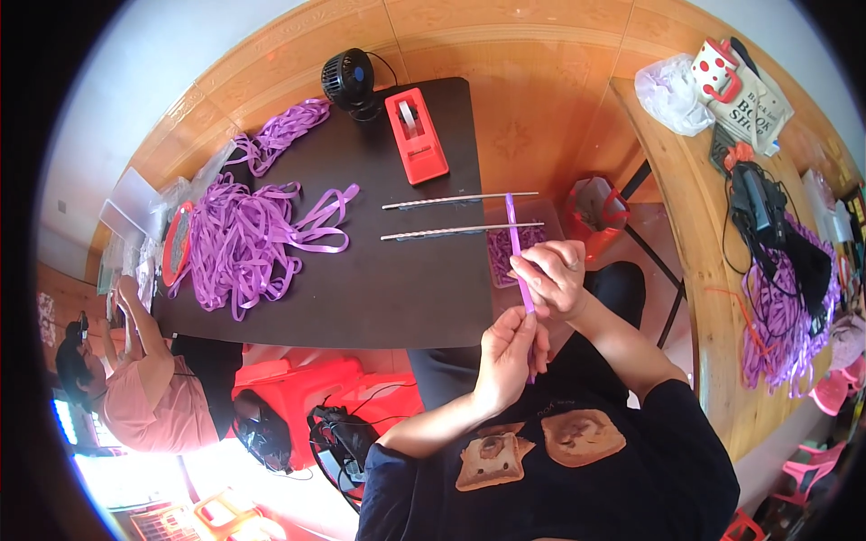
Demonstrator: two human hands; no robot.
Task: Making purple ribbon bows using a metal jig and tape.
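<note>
A narrow purple ribbon (514, 225) runs through both my hands, in front of my chest. My left hand (511, 350) pinches its lower part, and a short end hangs below the fingers. Just above and to the right, my right hand (554, 278) closes on the same strip. The ribbon's far end reaches up to two thin metal rods; whether it touches them I cannot tell. Both the far rod (460, 199) and the near rod (460, 232) lie side by side, jutting past the dark table's (361, 279) right edge. Below their tips is a bin (530, 215) holding purple pieces.
A heap of purple ribbon (239, 239) covers the table's left side. Toward the back stand a red tape dispenser (417, 137) and a black fan (348, 79). A wooden table (677, 162) with assorted things is on the right. Another person (149, 397) works at far left.
</note>
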